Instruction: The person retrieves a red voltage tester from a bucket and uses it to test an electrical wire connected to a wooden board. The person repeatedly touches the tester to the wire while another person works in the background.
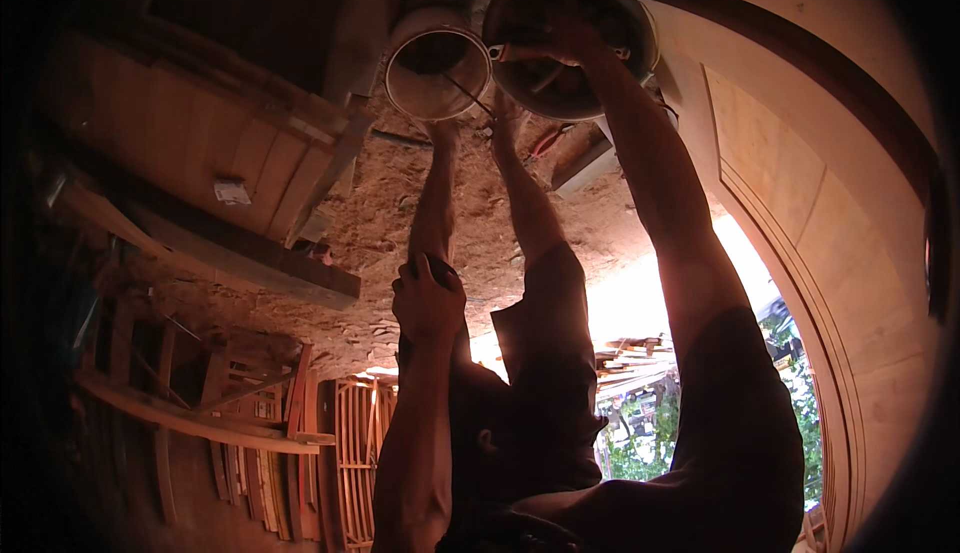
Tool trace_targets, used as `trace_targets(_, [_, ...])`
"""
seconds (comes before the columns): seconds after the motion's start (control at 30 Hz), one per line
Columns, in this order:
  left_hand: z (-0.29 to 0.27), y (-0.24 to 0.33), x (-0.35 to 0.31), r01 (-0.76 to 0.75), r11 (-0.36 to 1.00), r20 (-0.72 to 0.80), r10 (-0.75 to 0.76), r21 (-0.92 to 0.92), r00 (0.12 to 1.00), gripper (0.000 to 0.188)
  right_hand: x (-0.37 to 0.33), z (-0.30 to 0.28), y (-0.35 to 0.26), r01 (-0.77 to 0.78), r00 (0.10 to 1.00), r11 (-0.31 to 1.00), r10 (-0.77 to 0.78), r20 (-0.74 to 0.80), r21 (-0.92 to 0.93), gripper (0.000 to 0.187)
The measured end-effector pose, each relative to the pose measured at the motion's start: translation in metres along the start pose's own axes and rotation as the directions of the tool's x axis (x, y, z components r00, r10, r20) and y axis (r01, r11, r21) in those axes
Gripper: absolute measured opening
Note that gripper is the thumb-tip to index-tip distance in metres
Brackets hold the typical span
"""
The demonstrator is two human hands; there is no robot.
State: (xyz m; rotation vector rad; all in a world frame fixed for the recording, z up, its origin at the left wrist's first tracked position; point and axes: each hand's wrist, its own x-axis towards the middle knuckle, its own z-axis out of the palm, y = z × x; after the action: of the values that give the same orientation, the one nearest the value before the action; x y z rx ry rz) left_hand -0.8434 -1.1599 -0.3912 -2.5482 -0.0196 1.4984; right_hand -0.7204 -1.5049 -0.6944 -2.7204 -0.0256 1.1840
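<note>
Dark sleeve point(745, 413) nearest, a tub point(565, 114) lies below right hand point(572, 38), grip unclear; left hand point(428, 298) clasps knee point(447, 275).

A wide, round tub point(552, 111) stands upright, open-topped.

It's a single wide fisheye worn on the person's head, left side, looking down along their own arms and legs. Left forearm point(412, 453) is pretty close to the lens, dirt floor point(375, 233) and basin point(562, 114) sit further off, and wood panelling point(850, 253) bends along the right rim.
</note>
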Motion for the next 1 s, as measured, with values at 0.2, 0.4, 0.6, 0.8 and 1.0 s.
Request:
trace_targets(0.2, [0.0, 0.009, 0.008, -0.042, 0.999, 0.017, 0.042, -0.009, 0.999, 0.056, -0.002, 0.056, 0.071, 0.018, 0.989, 0.99, 0.003, -0.148, 0.143, 0.072])
trace_targets(0.4, [-0.002, 0.007, 0.007, 0.031, 0.998, 0.061, -0.027, -0.061, 0.998, 0.056, -0.055, 0.001, 0.023, 0.03, 0.985, 0.994, -0.012, -0.174, 0.105, 0.058])
trace_targets(0.6, [-0.011, 0.005, 0.007, 0.108, 0.991, 0.078, -0.102, -0.08, 0.992, 0.056, -0.107, 0.007, -0.018, 0.08, 0.989, 0.956, -0.04, -0.144, 0.283, 0.039])
trace_targets(0.8, [-0.01, 0.005, 0.012, 0.04, 0.994, 0.076, -0.032, -0.098, 0.997, 0.055, -0.131, 0.033, -0.013, -0.042, 0.985, 0.901, 0.109, -0.134, 0.431, 0.021])
trace_targets(1.0, [-0.016, 0.002, 0.013, 0.054, 0.992, 0.064, -0.048, -0.11, 0.997, 0.054, -0.101, 0.002, -0.04, -0.03, 0.933, 0.823, 0.227, -0.28, 0.567, 0.032])
